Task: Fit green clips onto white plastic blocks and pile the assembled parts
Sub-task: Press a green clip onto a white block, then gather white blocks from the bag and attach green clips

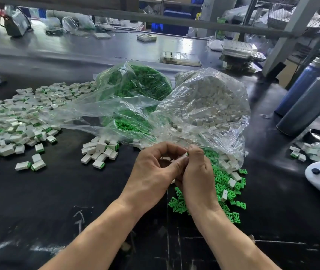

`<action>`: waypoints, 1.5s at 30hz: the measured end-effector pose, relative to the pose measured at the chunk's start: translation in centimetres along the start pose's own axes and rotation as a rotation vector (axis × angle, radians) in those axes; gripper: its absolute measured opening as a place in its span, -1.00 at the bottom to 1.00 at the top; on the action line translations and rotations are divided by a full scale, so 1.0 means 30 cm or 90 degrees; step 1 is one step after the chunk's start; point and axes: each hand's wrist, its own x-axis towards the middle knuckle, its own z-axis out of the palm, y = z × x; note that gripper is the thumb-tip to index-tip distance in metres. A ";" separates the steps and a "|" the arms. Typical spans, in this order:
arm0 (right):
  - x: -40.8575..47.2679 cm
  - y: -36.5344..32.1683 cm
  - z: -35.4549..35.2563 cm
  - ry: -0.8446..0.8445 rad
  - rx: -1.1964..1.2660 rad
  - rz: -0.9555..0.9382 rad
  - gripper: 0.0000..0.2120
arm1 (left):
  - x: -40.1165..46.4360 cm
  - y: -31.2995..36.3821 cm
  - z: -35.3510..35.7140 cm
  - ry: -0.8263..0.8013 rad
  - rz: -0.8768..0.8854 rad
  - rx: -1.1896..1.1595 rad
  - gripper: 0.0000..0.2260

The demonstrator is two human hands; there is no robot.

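Both my left hand (153,168) and right hand (196,170) pinch one white block (182,155); its green clip (187,153) could slip off crooked

The table (77,201) is black, smooth and a bit shiny, with white scratches at 6 o'clock. The bags (203,106) at 12 o'clock are thin, clear, crinkly plastic. The green clips (233,193) and white blocks (100,151) are hard, matt plastic. The bottles (307,106) at 2 o'clock look like dull metal.
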 end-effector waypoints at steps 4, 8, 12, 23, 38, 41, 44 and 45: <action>0.003 -0.004 0.005 -0.001 0.002 -0.006 -0.51 | 0.000 0.001 0.002 0.009 0.003 0.001 -0.99; 0.007 0.002 -0.001 0.011 0.004 0.002 -0.49 | -0.003 0.005 0.002 0.003 0.004 -0.015 -1.00; 0.010 0.005 -0.001 0.027 -0.010 -0.006 -0.50 | -0.002 0.005 0.000 0.002 0.009 -0.018 -0.99; 0.012 0.002 -0.001 0.023 -0.041 -0.011 -0.44 | 0.001 0.004 0.000 0.013 0.015 -0.012 -0.98; 0.004 -0.014 -0.034 0.021 -0.076 -0.067 -0.37 | 0.017 -0.011 -0.040 0.048 0.029 0.050 -0.90; 0.013 -0.017 -0.050 0.058 -0.091 -0.092 -0.52 | 0.026 -0.005 -0.065 0.067 0.042 0.114 -0.92; 0.022 -0.015 -0.061 0.068 -0.157 -0.113 -0.76 | 0.038 0.005 -0.110 0.068 0.012 0.200 -0.89; 0.027 -0.011 -0.065 0.073 -0.176 -0.114 -0.82 | 0.044 0.008 -0.135 0.077 -0.003 0.252 -0.86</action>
